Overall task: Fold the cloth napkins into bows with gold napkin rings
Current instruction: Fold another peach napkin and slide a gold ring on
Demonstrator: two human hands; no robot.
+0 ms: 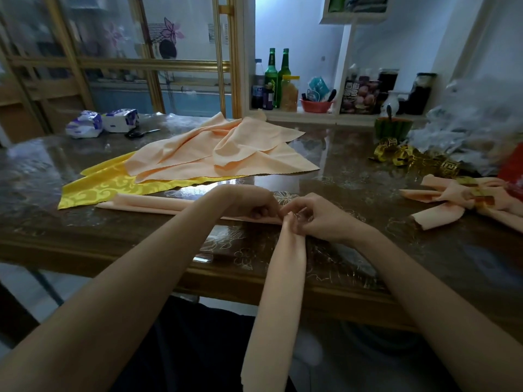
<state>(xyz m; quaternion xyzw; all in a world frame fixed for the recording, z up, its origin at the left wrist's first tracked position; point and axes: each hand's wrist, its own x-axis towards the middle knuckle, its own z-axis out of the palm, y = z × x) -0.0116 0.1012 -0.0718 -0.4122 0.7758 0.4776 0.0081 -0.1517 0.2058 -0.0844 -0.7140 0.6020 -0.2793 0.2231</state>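
Head view: pinching folded napkin (pixel 147 204) at its bend with left hand (pixel 252 203) and right hand (pixel 317 219), near table (pixel 348 162) edge, tail hanging off. Could unroll or slide floorward with any slackening.

Head-worn view, down over table (pixel 325 165)

Bare glossy brown table (pixel 353 159) runs from far edge to near edge between the heap of loose peach cloth napkins (pixel 220 148) and the cluster of gold napkin rings (pixel 396 155). The left near corner is open too. A long rolled peach napkin strip (pixel 147 203) lies along the near edge and hangs over it. A finished peach napkin bow (pixel 452 200) blocks the right edge.
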